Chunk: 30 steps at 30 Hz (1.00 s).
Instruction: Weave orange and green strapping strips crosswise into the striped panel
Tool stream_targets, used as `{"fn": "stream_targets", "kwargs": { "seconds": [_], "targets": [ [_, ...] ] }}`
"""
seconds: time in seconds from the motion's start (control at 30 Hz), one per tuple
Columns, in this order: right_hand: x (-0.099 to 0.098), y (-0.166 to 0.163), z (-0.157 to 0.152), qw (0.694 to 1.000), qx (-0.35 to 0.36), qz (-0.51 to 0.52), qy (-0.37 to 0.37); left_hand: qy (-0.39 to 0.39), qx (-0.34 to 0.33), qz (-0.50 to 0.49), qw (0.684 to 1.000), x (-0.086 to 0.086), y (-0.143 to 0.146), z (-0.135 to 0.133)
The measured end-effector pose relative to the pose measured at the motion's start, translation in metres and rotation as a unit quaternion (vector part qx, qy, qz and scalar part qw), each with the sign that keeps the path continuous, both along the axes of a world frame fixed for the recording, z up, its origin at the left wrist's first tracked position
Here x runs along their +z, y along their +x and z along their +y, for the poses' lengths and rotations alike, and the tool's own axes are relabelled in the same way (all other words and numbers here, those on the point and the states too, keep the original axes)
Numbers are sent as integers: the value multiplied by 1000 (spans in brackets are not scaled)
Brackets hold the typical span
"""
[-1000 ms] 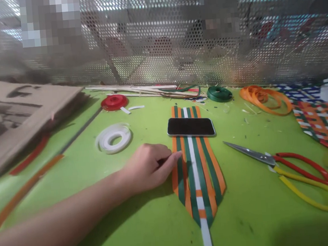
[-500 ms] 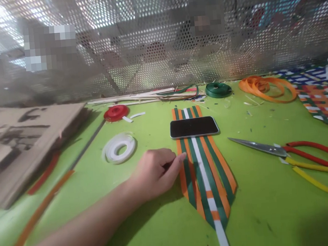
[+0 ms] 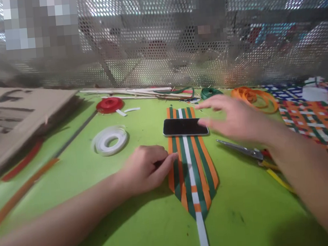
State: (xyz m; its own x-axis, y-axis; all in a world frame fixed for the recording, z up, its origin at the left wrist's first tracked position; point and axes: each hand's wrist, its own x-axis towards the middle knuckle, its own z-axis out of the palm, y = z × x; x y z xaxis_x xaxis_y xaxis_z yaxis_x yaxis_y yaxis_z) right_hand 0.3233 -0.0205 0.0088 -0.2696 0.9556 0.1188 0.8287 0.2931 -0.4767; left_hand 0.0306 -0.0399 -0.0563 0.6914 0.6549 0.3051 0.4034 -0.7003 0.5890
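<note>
A flat bundle of orange, green and white strips (image 3: 196, 169) lies on the green table, fanned wide and coming to a point at the near end. One white strip runs on from that point towards me. Across its far part rests a black phone (image 3: 181, 126). My left hand (image 3: 149, 166) is on the table at the left edge of the strips, fingers curled in and thumb pointing at them; nothing shows in it. My right hand (image 3: 228, 118), somewhat blurred, hovers over the phone's right end with thumb and fingers apart, holding nothing.
Scissors (image 3: 244, 149) lie right, partly under my right forearm. Rolls of white (image 3: 100, 143), red (image 3: 110, 104), green (image 3: 209, 93) and orange strip (image 3: 239, 93) stand around. Woven pieces (image 3: 317, 122) are at right, cardboard (image 3: 37, 106) at left, thin sticks (image 3: 133, 90) by the perforated metal screen (image 3: 148, 67).
My right hand has come in from the right, over the phone's right end. My left hand keeps its place beside the strips. The view has shifted slightly.
</note>
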Motion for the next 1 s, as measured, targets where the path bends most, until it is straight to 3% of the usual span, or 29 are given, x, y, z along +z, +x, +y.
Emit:
{"fn": "stream_targets", "kwargs": {
  "seconds": [0.13,0.33,0.73,1.0],
  "targets": [
    [-21,-24,32,994,66,-75,-46,-2,3,0,1000,-3,-1,1],
    [-42,-28,63,990,49,-112,-65,-13,-8,8,1000,-3,-2,0],
    [-44,-17,66,991,53,-38,-116,-37,-5,8,999,-8,-3,2],
    [-41,24,81,977,20,78,-197,-40,-7,8,999,-6,-2,2]
  ]
}}
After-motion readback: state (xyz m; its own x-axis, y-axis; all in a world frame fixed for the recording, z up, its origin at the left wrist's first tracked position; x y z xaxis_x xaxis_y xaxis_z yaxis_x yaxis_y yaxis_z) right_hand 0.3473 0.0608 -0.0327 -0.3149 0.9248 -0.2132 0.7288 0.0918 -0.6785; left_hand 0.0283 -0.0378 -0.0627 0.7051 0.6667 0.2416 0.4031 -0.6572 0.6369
